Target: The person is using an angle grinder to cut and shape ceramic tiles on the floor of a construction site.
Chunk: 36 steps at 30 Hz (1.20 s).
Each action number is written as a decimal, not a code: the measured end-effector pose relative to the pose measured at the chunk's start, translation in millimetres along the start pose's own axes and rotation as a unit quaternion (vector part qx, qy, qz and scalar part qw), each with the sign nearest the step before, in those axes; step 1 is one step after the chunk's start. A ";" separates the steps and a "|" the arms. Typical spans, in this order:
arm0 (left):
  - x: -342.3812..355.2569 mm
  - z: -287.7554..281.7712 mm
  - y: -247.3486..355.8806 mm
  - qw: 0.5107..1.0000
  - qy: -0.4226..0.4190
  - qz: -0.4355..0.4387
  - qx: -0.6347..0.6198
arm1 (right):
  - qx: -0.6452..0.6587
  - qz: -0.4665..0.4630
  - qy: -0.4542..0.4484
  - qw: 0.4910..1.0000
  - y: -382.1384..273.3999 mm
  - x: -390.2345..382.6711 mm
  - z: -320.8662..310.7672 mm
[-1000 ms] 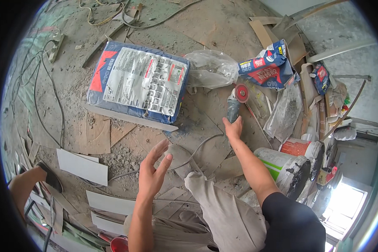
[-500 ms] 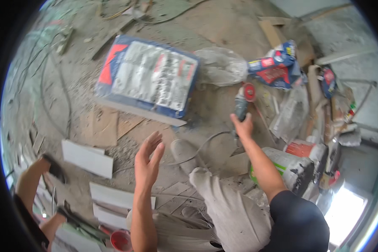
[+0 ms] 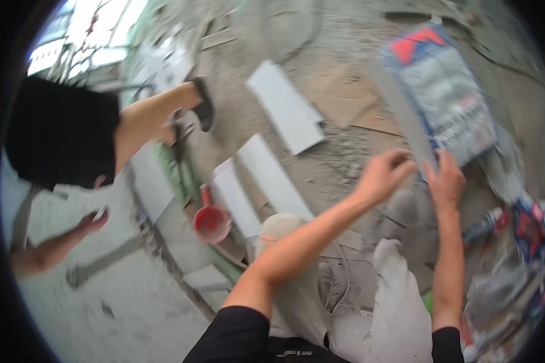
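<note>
My left hand (image 3: 384, 175) is just left of the near corner of a white tile (image 3: 406, 124), its fingers slightly bent and apart, holding nothing. My right hand (image 3: 448, 181) reaches to that same corner, with thumb and fingers on either side of it. Blur hides whether they grip it. On the tile lies a large plastic bag (image 3: 451, 91) in blue, red and white. An angle grinder (image 3: 487, 224) with a red disc rests on the floor to the right of my right hand.
White tile strips (image 3: 284, 106) and a red dipper (image 3: 212, 224) lie to the left, with rubble (image 3: 348, 157) and cardboard (image 3: 351, 91) on the dusty floor. Another person's leg (image 3: 157, 118) and hand (image 3: 94, 221) are at far left. Crumpled packaging (image 3: 530, 227) lies at right.
My view has swung left, so the bag and tile appear farther right. My right hand has let go of the angle grinder and moved to the tile's corner. My left hand has come close beside it.
</note>
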<state>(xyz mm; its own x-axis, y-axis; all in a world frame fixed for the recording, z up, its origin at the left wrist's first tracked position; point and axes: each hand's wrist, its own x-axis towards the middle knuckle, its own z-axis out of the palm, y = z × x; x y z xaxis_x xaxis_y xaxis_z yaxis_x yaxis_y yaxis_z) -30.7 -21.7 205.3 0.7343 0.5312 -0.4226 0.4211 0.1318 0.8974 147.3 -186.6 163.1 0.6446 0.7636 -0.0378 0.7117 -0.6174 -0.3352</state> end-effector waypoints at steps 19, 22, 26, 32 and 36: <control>-2.0 -61.9 33.4 0.977 0.194 0.001 -0.092 | 0.275 -0.089 -0.105 0.951 -105.8 -43.8 -52.7; 2.4 -118.5 23.0 0.961 0.273 0.012 -0.049 | 0.386 -0.124 -0.080 0.911 -145.6 -32.1 -64.0; -28.7 -204.8 12.5 0.902 0.400 -0.059 0.149 | 0.382 -0.060 -0.151 0.910 -128.8 -44.2 -62.8; -110.3 -248.5 -113.8 0.827 0.438 -0.237 0.260 | 0.355 -0.031 -0.170 0.919 -109.0 -76.9 -32.5; -159.0 -253.8 -188.8 0.785 0.434 -0.359 0.258 | 0.356 -0.044 -0.228 0.905 -120.9 -87.4 -17.6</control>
<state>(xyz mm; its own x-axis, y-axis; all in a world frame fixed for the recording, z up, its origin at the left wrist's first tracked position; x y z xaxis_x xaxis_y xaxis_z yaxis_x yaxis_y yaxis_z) -362.0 81.4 135.3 -0.3366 0.8745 -0.3492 0.8844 0.4209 0.2017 9.8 -182.1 223.4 0.2956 0.9030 -0.3117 0.2894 -0.3956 -0.8716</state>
